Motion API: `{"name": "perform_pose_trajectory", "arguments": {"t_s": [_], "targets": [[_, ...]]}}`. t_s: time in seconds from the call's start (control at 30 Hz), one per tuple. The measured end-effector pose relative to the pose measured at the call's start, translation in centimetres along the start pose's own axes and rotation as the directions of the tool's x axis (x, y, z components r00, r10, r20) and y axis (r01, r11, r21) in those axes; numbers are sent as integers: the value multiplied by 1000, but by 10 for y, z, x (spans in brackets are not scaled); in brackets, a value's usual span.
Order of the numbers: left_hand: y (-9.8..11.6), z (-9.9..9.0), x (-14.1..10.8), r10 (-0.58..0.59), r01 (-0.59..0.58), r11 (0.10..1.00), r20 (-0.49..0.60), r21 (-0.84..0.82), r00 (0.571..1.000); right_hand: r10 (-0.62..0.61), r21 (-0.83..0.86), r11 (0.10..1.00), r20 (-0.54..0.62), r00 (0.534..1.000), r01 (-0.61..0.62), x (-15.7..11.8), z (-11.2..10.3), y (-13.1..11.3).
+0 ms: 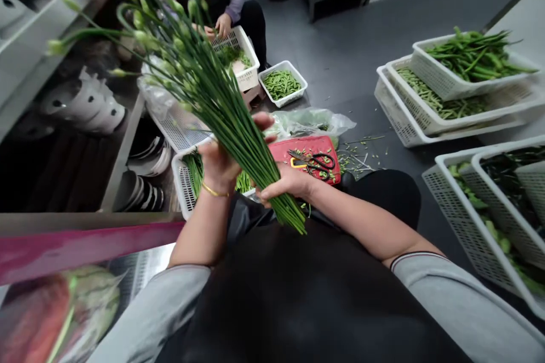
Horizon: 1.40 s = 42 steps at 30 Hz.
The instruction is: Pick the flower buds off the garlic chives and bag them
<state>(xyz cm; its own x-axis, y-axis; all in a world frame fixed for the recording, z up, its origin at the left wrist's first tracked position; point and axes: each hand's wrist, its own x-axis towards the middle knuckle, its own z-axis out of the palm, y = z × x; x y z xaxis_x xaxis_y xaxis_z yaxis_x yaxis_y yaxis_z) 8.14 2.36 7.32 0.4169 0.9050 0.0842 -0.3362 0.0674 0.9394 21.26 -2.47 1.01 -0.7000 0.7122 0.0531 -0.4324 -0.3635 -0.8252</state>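
A long bundle of green flowering chive stalks [221, 102], tipped with pale closed buds, sits clenched in two bare hands. Its cut ends poke out just below the grip, while the budded tops fan far above it, up and to the left. The left hand [219, 167], a gold bangle [215, 190] at its wrist, wraps the bundle nearer the buds; the right hand [287, 180] closes around it nearer the cut ends. Just beyond the right hand, a red plastic cutting board [317, 147] carries black-handled scissors [313, 161], with a crumpled clear plastic bag [310, 122] behind it. Under the left hand, a white perforated plastic basket [184, 184] holds more green stalks. Well ahead of the grip, a co-worker's hands [223, 25] work at a second white plastic basket [244, 48], beside a small white basket of chopped green pieces [283, 84]. Well right of the grip, stacked white plastic baskets [451, 91] hold long green vegetables.
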Motion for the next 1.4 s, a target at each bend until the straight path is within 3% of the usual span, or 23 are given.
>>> {"name": "perform_pose_trajectory", "arguments": {"t_s": [0.07, 0.13, 0.23, 0.3, 0.4, 0.47, 0.5, 0.57, 0.67, 0.77, 0.8, 0.83, 0.93, 1.0, 1.07, 1.17, 1.27, 1.4], "targets": [[-18, -11, -20, -103, 104, 994, 35, -21, 994, 46, -38, 998, 42, 998, -45, 12, 0, 11], [-31, -18, -30, -169, 169, 986, -1, 6, 986, 126, -121, 985, 33, 992, -121, 23, -3, 16], [-36, -22, -29, -160, 162, 987, -86, 18, 983, 136, -432, 892, -31, 990, -136, 26, -20, 5], [-32, -27, -21, -137, 136, 991, -99, -16, 986, 89, -709, 702, -4, 996, -66, 14, -41, -11], [-21, -49, -13, -130, 121, 990, -131, -78, 983, 68, -955, 284, -68, 995, -85, -22, -80, -19], [-14, -70, -13, -131, 111, 986, -167, -126, 977, 99, -980, -11, -199, 975, -199, -48, -102, -3], [-12, -80, -14, -131, 104, 982, -173, -157, 976, 155, -969, -114, -235, 960, -219, -59, -109, 11], [-11, -96, -17, -131, 91, 972, -178, -215, 975, 271, -959, -176, -264, 926, -222, -71, -118, 42], [-18, -106, -17, -172, 122, 965, -206, -234, 963, 319, -965, -91, -263, 911, -247, -66, -126, 67], [-29, -107, -13, -253, 193, 954, -265, -231, 930, 249, -958, -45, -285, 926, -283, -49, -137, 46], [-33, -106, -12, -285, 217, 943, -278, -252, 917, 198, -946, 24, -313, 929, -324, -43, -138, 31], [-37, -105, -11, -321, 241, 928, -280, -285, 905, 138, -915, 146, -358, 924, -376, -39, -136, 16], [-51, -99, -6, -420, 311, 860, -216, -405, 881, 30, -620, 666, -534, 845, -416, -24, -114, -16], [-61, -94, -2, -461, 348, 819, -162, -456, 873, 41, -397, 857, -582, 812, -328, -14, -89, -18], [-70, -89, 1, -500, 401, 789, -108, -465, 859, 45, -273, 930, -581, 812, -247, -3, -64, -7], [-77, -80, 4, -506, 460, 794, -14, -397, 862, 19, -210, 963, -572, 820, -169, 9, -38, 12], [-75, -71, 3, -404, 396, 856, 49, -332, 914, -42, -266, 955, -555, 831, -129, 14, -24, 18], [-64, -63, 8, -311, 332, 900, 117, -284, 943, -194, -398, 916, -546, 815, -49, 18, -15, 0]]}}
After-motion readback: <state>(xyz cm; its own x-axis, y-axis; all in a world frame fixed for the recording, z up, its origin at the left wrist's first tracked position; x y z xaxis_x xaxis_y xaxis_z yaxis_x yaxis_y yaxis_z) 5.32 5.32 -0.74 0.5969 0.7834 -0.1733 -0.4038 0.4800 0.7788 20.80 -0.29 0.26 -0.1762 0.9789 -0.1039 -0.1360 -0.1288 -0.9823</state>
